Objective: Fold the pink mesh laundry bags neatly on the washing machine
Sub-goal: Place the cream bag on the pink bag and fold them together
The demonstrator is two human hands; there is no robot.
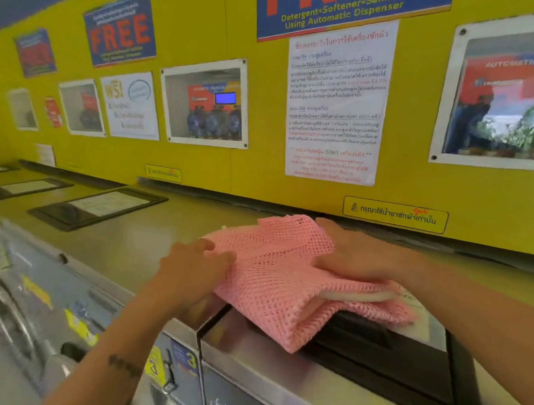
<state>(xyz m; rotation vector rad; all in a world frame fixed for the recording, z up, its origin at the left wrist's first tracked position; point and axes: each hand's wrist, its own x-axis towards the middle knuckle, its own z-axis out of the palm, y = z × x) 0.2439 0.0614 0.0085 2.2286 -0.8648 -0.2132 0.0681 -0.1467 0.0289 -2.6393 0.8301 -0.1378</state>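
Left hand (pixel 197 268) pinches the bag (pixel 285 275) edge at 9 o'clock; right hand (pixel 352 256) presses flat, spread. Align edges squarely before creasing on the surface (pixel 151 233).

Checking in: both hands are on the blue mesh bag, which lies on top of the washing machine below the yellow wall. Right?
Not quite: the mesh bag is pink, not blue, as the head view shows. The rest holds: the left hand and right hand are both on it, and it lies on top of the washing machine below the yellow wall.
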